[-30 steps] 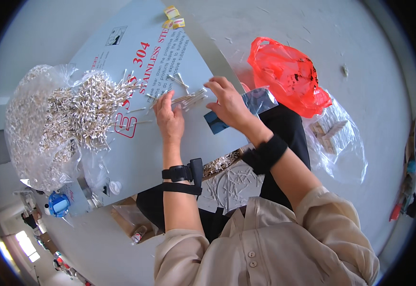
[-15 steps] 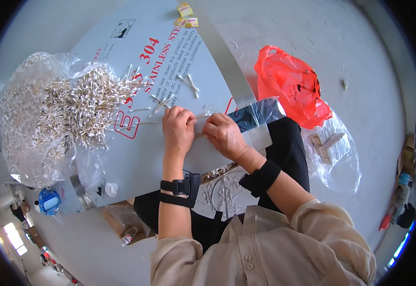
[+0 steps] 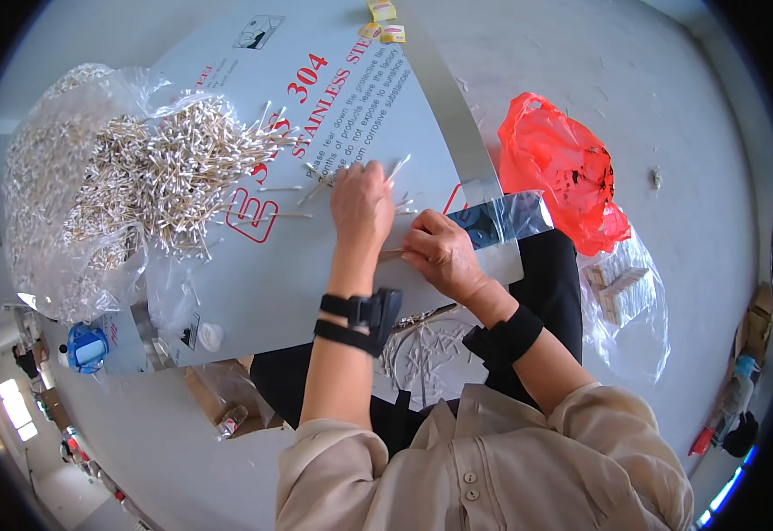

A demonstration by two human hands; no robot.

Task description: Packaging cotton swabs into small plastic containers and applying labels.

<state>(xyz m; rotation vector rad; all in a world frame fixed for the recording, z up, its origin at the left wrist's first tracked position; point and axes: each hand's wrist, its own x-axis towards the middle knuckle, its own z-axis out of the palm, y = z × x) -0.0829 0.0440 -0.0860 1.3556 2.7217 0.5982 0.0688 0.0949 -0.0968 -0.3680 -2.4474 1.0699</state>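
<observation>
On the film-covered sheet in front of me, my left hand (image 3: 363, 208) is closed, fingertips bent down over the surface and slightly blurred. A white-tipped cotton swab (image 3: 400, 166) sticks out at its fingertips. To its right and nearer me, my right hand (image 3: 442, 255) is closed, with thin swab sticks (image 3: 390, 254) jutting leftward from its fingers. Their number is hidden. Between and beyond the hands lie a few white swab tips (image 3: 405, 207). Loose swabs (image 3: 287, 215) lie left of my left hand, before a large heap of cotton swabs (image 3: 161, 181) spilling from a clear plastic bag (image 3: 46, 195).
A red plastic bag (image 3: 550, 164) lies at right, with a clear bag of white packs (image 3: 621, 288) below it. Small yellow boxes (image 3: 393, 34) sit at the far edge. A blue object (image 3: 87, 348) stands at left. More swabs fill a container (image 3: 431, 358) at my lap.
My left hand has moved away from my right hand, outward to the loose swabs. The crossed pair there has been shifted. The whole view has swung slightly; my right hand keeps its hold.
</observation>
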